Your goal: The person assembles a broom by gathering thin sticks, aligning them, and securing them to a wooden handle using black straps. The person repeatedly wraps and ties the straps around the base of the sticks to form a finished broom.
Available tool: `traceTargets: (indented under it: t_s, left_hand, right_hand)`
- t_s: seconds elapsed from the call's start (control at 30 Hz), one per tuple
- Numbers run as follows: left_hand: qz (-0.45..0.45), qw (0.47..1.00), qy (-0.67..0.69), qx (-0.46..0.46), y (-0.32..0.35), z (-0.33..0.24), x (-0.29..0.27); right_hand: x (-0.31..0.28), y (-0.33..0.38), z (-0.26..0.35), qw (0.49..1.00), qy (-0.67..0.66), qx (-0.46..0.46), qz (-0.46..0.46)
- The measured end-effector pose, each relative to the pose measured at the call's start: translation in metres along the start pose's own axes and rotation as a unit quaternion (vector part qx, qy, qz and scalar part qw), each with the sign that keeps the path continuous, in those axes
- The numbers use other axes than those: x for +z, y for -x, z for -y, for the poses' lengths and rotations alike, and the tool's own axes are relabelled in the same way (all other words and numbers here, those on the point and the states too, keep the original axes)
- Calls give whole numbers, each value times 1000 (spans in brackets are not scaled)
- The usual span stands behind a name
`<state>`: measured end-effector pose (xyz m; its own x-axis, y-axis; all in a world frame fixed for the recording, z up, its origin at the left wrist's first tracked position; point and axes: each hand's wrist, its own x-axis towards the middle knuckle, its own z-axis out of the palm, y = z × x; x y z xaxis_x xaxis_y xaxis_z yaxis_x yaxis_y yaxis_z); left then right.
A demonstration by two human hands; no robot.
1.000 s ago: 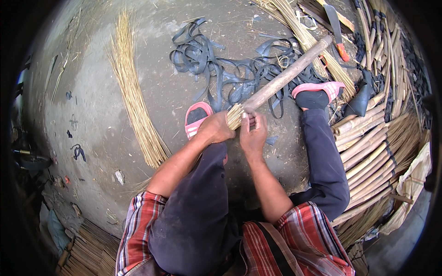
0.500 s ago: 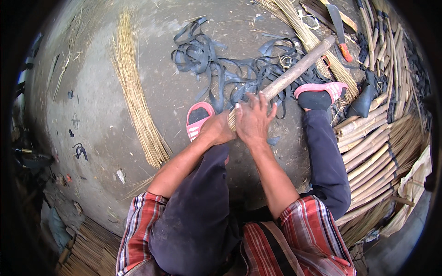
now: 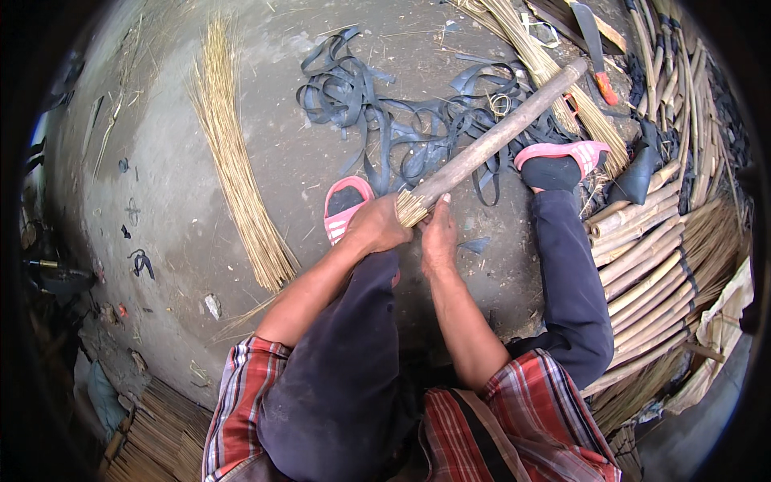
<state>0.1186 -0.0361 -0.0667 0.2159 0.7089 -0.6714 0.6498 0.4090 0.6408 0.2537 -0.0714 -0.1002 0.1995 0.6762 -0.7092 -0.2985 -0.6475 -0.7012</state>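
A long wooden pole [image 3: 510, 128] slants from the upper right down to my hands. Around its near end is a small bunch of straw-coloured stalks [image 3: 411, 210], their cut tips pointing along the pole. My left hand [image 3: 379, 226] is closed around these stalks, just above my left knee. Beside it, my right hand [image 3: 439, 237] grips the pole's near end from below, with the thumb up along its side. The far ends of the held stalks are hidden by my left hand and leg.
A long loose bundle of stalks [image 3: 241, 173] lies on the floor at left. Tangled dark rubber strips [image 3: 345, 96] spread beyond my feet in pink sandals [image 3: 347, 215]. At upper right lies a knife with an orange handle [image 3: 605, 87]; bamboo-handled brooms [image 3: 642, 265] are stacked at right.
My right hand has moved from on top of the pole to below its near end, uncovering the stalk tips. The left hand keeps its hold in the same place.
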Motion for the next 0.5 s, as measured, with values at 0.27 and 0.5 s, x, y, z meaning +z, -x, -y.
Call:
traceTargets:
  t_s: [0.27,0.5]
  left_hand:
    - [4,1000,-2,9,-2,3,-2]
    - [18,998,46,33,-9,14,4]
  right_hand:
    - [-1,-12,-1,989,-140,45,9]
    - [-2,-27,-2,936,-289,142,139]
